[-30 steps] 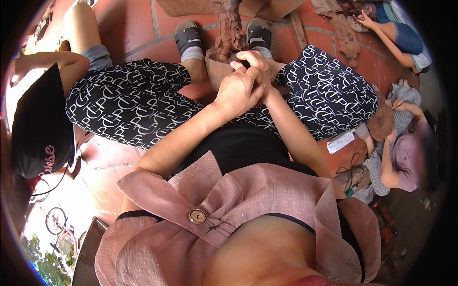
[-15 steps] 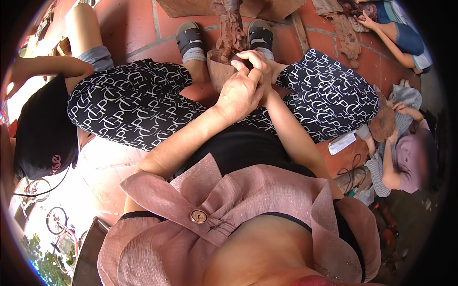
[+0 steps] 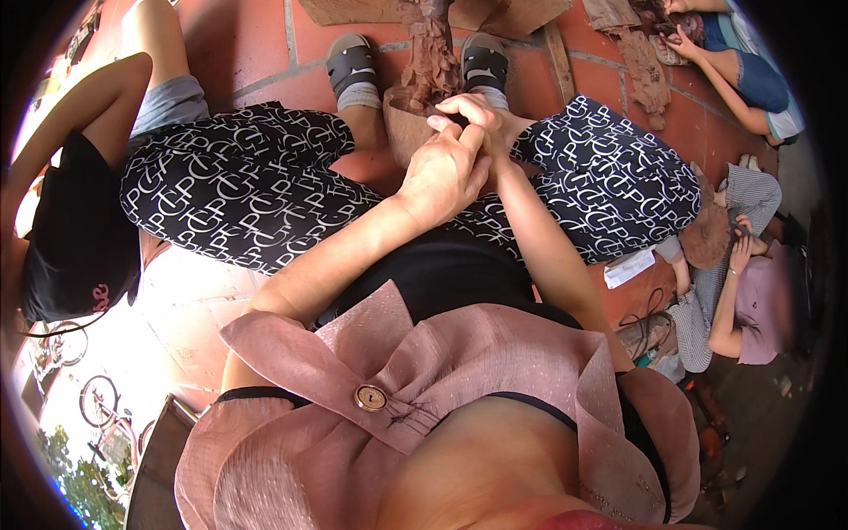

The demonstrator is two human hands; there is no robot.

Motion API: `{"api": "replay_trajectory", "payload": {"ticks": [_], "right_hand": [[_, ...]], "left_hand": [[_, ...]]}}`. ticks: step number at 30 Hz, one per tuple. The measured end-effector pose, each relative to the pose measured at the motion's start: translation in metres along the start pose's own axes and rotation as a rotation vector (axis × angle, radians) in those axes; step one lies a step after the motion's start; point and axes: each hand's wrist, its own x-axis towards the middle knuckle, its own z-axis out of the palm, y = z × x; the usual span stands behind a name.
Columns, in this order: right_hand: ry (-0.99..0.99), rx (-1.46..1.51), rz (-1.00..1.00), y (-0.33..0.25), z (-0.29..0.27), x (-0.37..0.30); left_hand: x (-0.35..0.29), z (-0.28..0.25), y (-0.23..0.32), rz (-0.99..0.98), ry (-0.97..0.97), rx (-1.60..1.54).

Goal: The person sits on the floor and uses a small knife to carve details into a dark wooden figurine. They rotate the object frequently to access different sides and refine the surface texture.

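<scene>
Between my feet stands a reddish-brown wood carving (image 3: 431,66), with a knobbly, rough upper part and a smoother rounded base (image 3: 403,132). Both hands are together at the near right side of that base. My left hand (image 3: 442,172) is closed, its fingers meeting those of the other hand. My right hand (image 3: 480,119) lies just beyond it, fingers curled down by the base. Whatever the fingers grip is hidden between them and the wood.
Sandalled feet (image 3: 353,71) flank the carving. Behind it lie a wooden board (image 3: 508,16) and a narrow wood strip (image 3: 558,60). Another rough carved piece (image 3: 643,79) lies on the tiled floor (image 3: 256,53). People sit close at left and right; one at right holds brown wood (image 3: 707,231).
My hands keep nearly the same place and grip on the carving. The person at left has raised a bent arm. The person at right has brought their hands closer together.
</scene>
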Motion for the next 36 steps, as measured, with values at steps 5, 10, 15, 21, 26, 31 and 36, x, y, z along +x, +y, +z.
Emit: {"api": "replay_trajectory", "payload": {"ticks": [5,10,15,21,26,31,36], "right_hand": [[0.034,-0.100,0.018,-0.025,-0.014,-0.010],[-0.047,-0.106,-0.011,-0.019,-0.010,-0.012],[-0.084,-0.006,0.030,-0.025,-0.001,-0.002],[-0.127,0.060,0.069,-0.027,-0.005,0.000],[-0.241,0.014,0.163,-0.028,-0.022,0.015],[-0.051,-0.014,0.319,-0.051,-0.031,0.055],[-0.138,-0.012,0.376,-0.010,-0.025,0.054]], "left_hand": [[-0.014,-0.011,0.011,0.019,-0.016,-0.128],[-0.021,-0.009,-0.003,-0.062,0.067,-0.204],[-0.017,-0.012,-0.015,-0.136,0.119,-0.199],[-0.015,-0.020,-0.010,-0.121,0.143,-0.223],[0.013,-0.042,-0.011,-0.057,0.026,-0.118],[0.090,-0.074,-0.010,0.071,0.129,0.039],[0.136,-0.071,-0.032,0.194,-0.048,0.213]]}}
